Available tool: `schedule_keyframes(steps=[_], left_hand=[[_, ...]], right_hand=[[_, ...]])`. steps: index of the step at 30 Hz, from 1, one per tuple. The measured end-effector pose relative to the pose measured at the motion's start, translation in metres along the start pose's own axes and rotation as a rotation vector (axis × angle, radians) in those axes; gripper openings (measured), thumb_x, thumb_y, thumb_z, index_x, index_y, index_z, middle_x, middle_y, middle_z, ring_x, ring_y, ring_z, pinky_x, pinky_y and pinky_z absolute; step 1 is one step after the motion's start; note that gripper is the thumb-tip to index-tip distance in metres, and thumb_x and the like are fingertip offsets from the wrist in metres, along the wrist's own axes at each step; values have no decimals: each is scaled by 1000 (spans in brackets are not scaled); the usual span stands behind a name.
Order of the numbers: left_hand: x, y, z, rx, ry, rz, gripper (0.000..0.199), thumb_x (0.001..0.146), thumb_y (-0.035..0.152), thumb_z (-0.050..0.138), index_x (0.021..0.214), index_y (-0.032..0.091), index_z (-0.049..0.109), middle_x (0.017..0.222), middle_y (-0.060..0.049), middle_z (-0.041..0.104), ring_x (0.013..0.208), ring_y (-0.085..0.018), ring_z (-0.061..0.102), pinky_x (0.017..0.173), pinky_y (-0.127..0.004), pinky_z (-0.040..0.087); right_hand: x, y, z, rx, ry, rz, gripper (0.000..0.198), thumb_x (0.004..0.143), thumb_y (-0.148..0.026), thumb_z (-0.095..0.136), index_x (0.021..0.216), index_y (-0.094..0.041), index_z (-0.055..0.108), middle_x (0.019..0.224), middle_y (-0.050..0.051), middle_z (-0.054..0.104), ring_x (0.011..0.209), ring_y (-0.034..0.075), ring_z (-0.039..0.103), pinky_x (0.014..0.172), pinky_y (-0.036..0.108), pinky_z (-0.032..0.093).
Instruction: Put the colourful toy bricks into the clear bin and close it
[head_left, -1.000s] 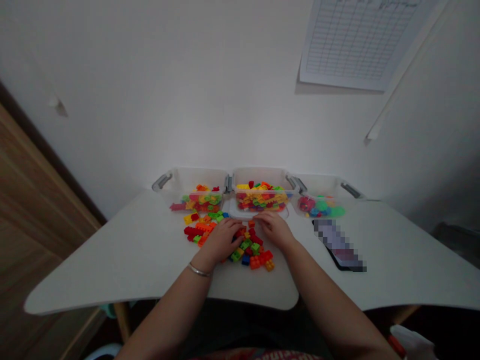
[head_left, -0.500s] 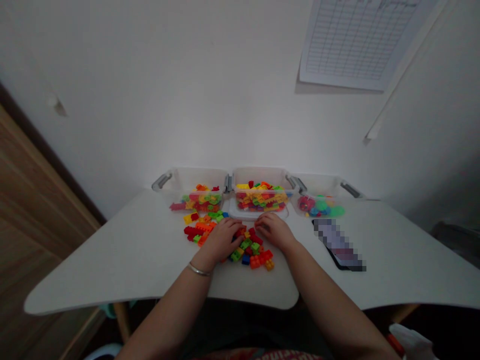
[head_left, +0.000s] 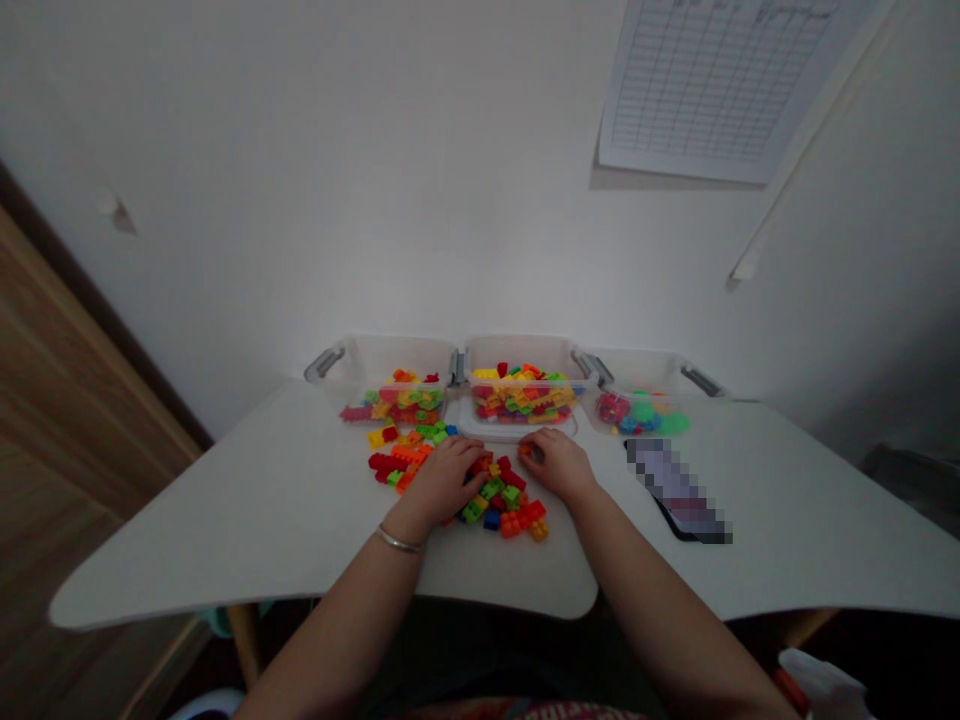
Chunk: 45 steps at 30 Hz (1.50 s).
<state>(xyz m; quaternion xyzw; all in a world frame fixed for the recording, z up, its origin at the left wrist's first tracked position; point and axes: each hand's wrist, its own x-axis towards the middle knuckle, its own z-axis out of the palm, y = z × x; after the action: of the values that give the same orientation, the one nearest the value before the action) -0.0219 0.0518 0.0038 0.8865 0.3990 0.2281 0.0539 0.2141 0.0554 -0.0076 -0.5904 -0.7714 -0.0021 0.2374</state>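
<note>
At the bottom of my view I have a strip of patterned clothing (head_left: 525,708), with the left forearm (head_left: 341,620) and right forearm (head_left: 660,595) reaching in over the white table (head_left: 255,520). A silver bangle (head_left: 398,540) circles the left wrist.

The nearest bricks in the loose pile (head_left: 493,492) are a dark blue brick (head_left: 491,520), an orange-red brick (head_left: 510,524) and a yellow-orange brick (head_left: 539,530). My left hand (head_left: 448,478) lies over the pile's left part, fingers curled down; from here I can't tell whether they grip a brick or only touch it. Beyond the pile's right side, the right hand (head_left: 556,465) has thumb and fingers closed on a small orange brick (head_left: 526,452). Well to the right lies a phone (head_left: 679,490), its screen pixelated.

Left of the left hand are more bricks, among them a dark red brick (head_left: 386,463). Farther on, a pale lid (head_left: 491,431) sits partly under the middle box (head_left: 525,352), which is heaped with mixed bricks. The left box (head_left: 375,350) holds more bricks; the right box (head_left: 637,365) holds rounder red, green and blue pieces. Behind them rises the wall (head_left: 360,190), with a printed grid sheet (head_left: 690,90) hanging at upper right.
</note>
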Motion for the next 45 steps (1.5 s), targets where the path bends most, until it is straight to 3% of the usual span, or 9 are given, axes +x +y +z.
schedule_keyframes(steps=[6, 9, 12, 16, 19, 25, 30, 37, 45], left_hand=[[0, 1, -1, -4, 0, 4, 28, 91, 25, 59, 118, 17, 65, 123, -8, 66, 118, -24, 54, 107, -40, 43], [0, 1, -1, -6, -4, 4, 28, 90, 24, 60, 117, 17, 65, 123, -8, 66, 118, -25, 54, 107, -40, 43], [1, 1, -2, -9, -5, 6, 27, 90, 24, 60, 116, 18, 65, 125, -8, 65, 119, -25, 54, 107, -41, 42], [0, 2, -3, -19, -9, 0, 28, 91, 25, 60, 117, 17, 65, 125, -8, 65, 119, -24, 54, 107, -40, 43], [0, 2, -4, -17, -16, -5, 29, 90, 24, 60, 118, 17, 65, 125, -8, 65, 118, -25, 54, 107, -41, 43], [-1, 2, -5, -4, -24, -6, 29, 91, 25, 60, 119, 16, 64, 124, -9, 66, 118, -25, 54, 107, -41, 43], [-1, 1, -4, -16, -23, -11, 29, 91, 25, 60, 118, 17, 64, 124, -8, 66, 118, -25, 54, 107, -41, 43], [0, 2, -5, -17, -15, 6, 28, 91, 25, 59, 117, 17, 64, 123, -9, 66, 117, -25, 54, 107, -41, 43], [0, 5, -9, -18, -20, 3, 27, 90, 24, 59, 116, 18, 65, 122, -9, 66, 116, -25, 55, 105, -41, 44]], right_hand=[[0, 3, 5, 47, 71, -78, 23, 86, -24, 60, 107, -21, 70, 104, 9, 71, 101, 24, 64, 89, 37, 51], [1, 3, 6, 147, 250, -149, 34, 87, -22, 57, 121, -20, 64, 113, 10, 70, 106, 24, 63, 94, 39, 51], [3, 4, 4, 207, 466, -166, 29, 89, -25, 54, 116, -21, 66, 108, 9, 70, 103, 23, 62, 93, 41, 51], [12, 4, -5, 274, 755, -55, 24, 88, -29, 53, 107, -20, 65, 100, 10, 69, 91, 22, 62, 85, 40, 52], [22, 4, -16, 289, 869, 33, 24, 87, -34, 55, 103, -20, 63, 98, 9, 68, 90, 22, 61, 85, 41, 51], [45, 2, -30, 338, 917, 142, 28, 88, -36, 53, 108, -19, 62, 104, 10, 68, 99, 24, 62, 95, 45, 44], [58, 2, -26, 213, 862, 181, 25, 90, -32, 49, 102, -22, 69, 102, 9, 70, 107, 26, 58, 109, 54, 31], [47, 4, -21, 51, 721, 85, 31, 95, -27, 41, 106, -26, 70, 118, 5, 70, 127, 27, 46, 114, 58, 24], [34, 11, -23, 63, 595, -50, 41, 92, -30, 46, 132, -23, 57, 144, 11, 51, 143, 31, 29, 116, 63, 22]])
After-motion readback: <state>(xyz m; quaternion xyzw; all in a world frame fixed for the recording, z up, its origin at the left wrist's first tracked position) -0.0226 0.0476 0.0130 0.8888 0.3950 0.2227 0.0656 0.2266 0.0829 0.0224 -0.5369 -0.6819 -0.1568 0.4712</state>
